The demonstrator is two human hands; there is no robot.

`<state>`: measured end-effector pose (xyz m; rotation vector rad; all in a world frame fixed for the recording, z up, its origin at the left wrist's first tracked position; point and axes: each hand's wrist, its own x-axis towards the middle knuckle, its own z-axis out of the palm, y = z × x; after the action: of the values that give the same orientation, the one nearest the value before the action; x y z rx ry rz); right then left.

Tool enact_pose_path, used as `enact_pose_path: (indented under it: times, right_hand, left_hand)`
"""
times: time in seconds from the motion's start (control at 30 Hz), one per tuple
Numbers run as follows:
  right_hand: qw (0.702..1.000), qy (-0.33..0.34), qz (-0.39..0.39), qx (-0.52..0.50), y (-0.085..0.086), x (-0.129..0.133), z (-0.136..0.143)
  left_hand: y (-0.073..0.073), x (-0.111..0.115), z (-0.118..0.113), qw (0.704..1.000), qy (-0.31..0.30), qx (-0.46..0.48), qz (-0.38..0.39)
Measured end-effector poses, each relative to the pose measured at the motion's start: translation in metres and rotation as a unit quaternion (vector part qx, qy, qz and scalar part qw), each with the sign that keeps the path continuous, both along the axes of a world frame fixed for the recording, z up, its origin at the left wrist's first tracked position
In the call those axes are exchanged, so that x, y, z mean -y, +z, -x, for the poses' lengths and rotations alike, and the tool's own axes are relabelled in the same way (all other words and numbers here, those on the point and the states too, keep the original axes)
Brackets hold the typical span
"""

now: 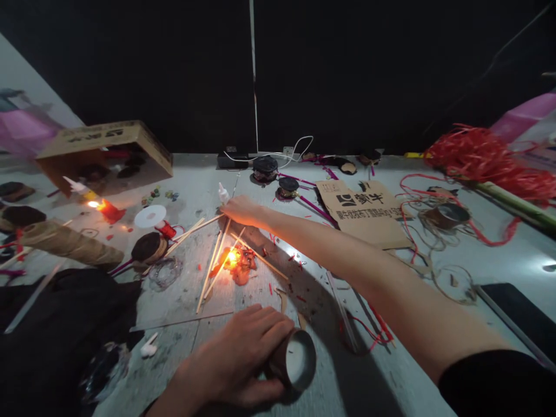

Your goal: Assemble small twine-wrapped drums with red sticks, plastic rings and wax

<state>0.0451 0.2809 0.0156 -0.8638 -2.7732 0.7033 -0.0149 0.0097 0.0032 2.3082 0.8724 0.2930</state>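
holding, head view: your left hand [254, 350] curls fingers and thumb around a short tube [310, 354], its open end facing right, on the near side of the fire.
reaching, head view: your right hand [241, 210] is beyond the flame [233, 255], just beside a white bottle [223, 193]; i cannot tell whether its fingers pinch anything.
sticks [209, 270]: lying around the flame on the tabletop [174, 310]; a nudge could push one into it and light it.
wax [241, 274]: probably hot; lowering either hand carelessly might burn you.
red candle [110, 211]: if knocked, it could ignite the nearby twine roll [72, 242].
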Motion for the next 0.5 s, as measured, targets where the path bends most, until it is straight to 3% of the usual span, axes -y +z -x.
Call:
enact_pose_path:
  times: [0.13, 0.23, 0.37, 0.5]
  right_hand:
    - [0.999, -0.052, -0.002, 0.007, 0.013, 0.007, -0.012]
    - [0.995, -0.090, 0.004, -0.030, 0.030, 0.022, -0.046]
    - [0.980, -0.146, 0.050, -0.128, 0.052, 0.066, -0.113]
    - [0.939, -0.193, 0.152, -0.242, 0.058, 0.120, -0.166]
  left_hand:
    - [0.000, 0.000, 0.000, 1.000, 0.001, -0.002, 0.005]
    - [0.001, 0.000, 0.000, 1.000, -0.003, -0.005, 0.003]
    - [0.003, 0.000, -0.001, 1.000, -0.003, 0.000, -0.001]
    - [0.006, -0.001, -0.002, 1.000, 0.007, 0.019, 0.008]
